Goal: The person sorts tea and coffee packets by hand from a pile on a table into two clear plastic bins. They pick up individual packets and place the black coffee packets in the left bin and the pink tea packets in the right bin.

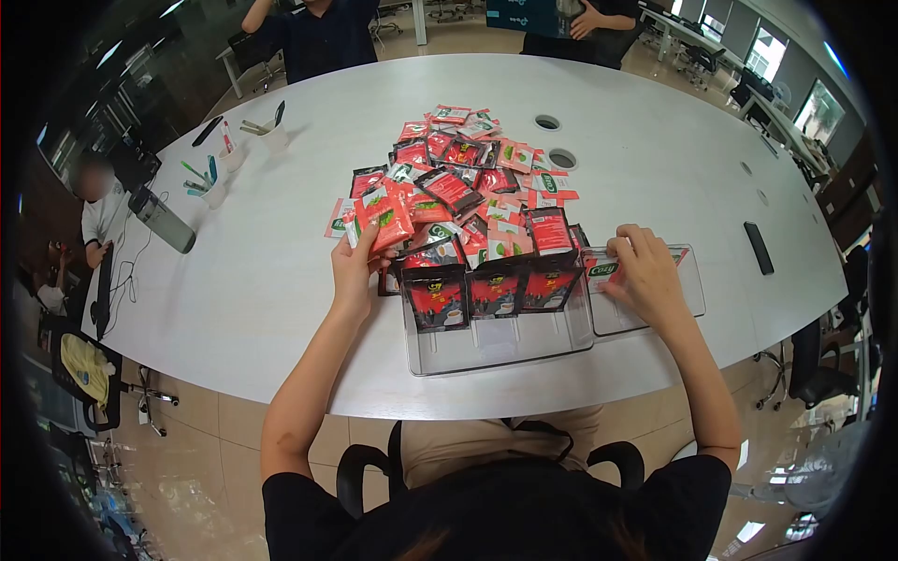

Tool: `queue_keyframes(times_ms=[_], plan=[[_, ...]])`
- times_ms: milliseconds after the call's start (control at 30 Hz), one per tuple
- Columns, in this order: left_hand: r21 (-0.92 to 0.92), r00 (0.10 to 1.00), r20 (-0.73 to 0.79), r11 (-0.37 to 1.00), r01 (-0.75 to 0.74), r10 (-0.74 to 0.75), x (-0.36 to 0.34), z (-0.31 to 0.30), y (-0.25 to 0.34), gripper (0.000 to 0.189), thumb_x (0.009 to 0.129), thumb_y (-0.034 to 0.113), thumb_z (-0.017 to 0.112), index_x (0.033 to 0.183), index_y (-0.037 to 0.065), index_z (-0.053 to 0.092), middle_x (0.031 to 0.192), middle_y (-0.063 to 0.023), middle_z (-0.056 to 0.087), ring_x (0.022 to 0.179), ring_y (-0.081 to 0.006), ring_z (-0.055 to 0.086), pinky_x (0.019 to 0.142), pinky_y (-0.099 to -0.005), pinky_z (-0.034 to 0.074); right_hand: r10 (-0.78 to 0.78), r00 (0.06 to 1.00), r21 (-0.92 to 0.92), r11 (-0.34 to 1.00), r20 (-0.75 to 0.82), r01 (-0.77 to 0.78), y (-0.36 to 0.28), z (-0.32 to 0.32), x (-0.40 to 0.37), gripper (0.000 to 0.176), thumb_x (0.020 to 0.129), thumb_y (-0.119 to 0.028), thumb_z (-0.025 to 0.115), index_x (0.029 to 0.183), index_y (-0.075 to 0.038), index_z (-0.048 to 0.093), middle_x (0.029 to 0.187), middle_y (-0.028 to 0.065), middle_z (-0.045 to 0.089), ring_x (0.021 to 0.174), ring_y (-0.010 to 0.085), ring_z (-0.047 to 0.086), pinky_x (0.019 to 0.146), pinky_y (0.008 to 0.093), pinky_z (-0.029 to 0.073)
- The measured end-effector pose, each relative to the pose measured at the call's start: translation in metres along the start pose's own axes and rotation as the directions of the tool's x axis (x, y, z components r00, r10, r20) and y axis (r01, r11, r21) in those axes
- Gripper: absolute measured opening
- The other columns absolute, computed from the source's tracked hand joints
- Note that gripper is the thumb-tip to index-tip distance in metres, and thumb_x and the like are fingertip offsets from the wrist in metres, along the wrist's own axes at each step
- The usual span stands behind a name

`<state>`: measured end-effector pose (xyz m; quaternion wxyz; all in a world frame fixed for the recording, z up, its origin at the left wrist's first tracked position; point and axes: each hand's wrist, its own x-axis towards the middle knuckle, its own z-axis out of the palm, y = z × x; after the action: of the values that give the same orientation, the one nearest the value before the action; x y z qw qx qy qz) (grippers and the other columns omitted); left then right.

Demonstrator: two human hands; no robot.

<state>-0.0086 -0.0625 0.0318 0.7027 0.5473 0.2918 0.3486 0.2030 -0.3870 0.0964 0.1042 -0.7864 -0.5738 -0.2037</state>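
My left hand is closed on a few red tea sachets at the pile's left edge. My right hand grips a red and white Cozy tea sachet at the left side of a small clear plastic tray. Beside it, a larger clear tray holds black and red coffee sachets standing in a row along its far part. Behind the trays spreads a heap of mixed sachets, some black and red, others red and white with green labels.
Left on the white table are a grey bottle and cups of pens. A black phone-like object lies at right. Round cable holes sit beyond the heap. Two people stand across the table; another person is at far left.
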Motion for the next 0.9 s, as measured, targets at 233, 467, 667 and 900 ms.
queue_keyframes(times_ms=[233,467,667,900], plan=[[0.020,1.000,0.022,1.000,0.001,-0.002,-0.001,-0.001,0.000,0.028,0.094,0.029,0.061,0.106,0.004,0.058,0.086,-0.0047,0.068,0.067,-0.0094,0.063,0.058,-0.0212,0.049,0.006,1.000,0.013,1.000,-0.021,-0.005,0.002,0.001,-0.001,0.055,0.057,-0.019,0.085,0.100,-0.009,0.052,0.106,0.0052,0.050,0.092,0.0224,0.051,0.073,0.0355,0.039],[0.026,1.000,0.021,1.000,-0.008,0.008,-0.001,-0.001,-0.001,0.027,0.094,0.030,0.061,0.103,0.005,0.059,0.085,-0.0045,0.068,0.067,-0.0093,0.063,0.058,-0.0215,0.049,0.015,0.999,0.029,0.999,-0.038,-0.014,0.002,0.003,-0.004,0.055,0.057,-0.020,0.085,0.100,-0.009,0.051,0.107,0.0048,0.050,0.093,0.0226,0.051,0.075,0.0358,0.038],[0.025,1.000,0.010,1.000,-0.003,0.002,-0.002,-0.001,0.002,0.027,0.093,0.031,0.061,0.100,0.005,0.061,0.084,-0.0039,0.068,0.066,-0.0092,0.063,0.058,-0.0216,0.048,0.169,0.980,0.216,0.966,-0.102,-0.144,0.010,-0.014,-0.010,0.033,0.069,-0.020,0.080,0.087,-0.007,0.056,0.085,0.0044,0.056,0.074,0.0204,0.053,0.066,0.0328,0.039],[-0.007,1.000,0.021,1.000,-0.008,0.009,-0.003,0.002,0.000,0.027,0.093,0.030,0.062,0.100,0.004,0.061,0.083,-0.0037,0.067,0.066,-0.0094,0.062,0.058,-0.0218,0.048,0.221,0.780,0.423,0.738,0.585,-0.526,0.015,-0.040,-0.038,0.034,0.090,-0.033,0.063,0.096,-0.001,0.071,0.085,0.0105,0.066,0.072,0.0235,0.057,0.065,0.0313,0.044]])
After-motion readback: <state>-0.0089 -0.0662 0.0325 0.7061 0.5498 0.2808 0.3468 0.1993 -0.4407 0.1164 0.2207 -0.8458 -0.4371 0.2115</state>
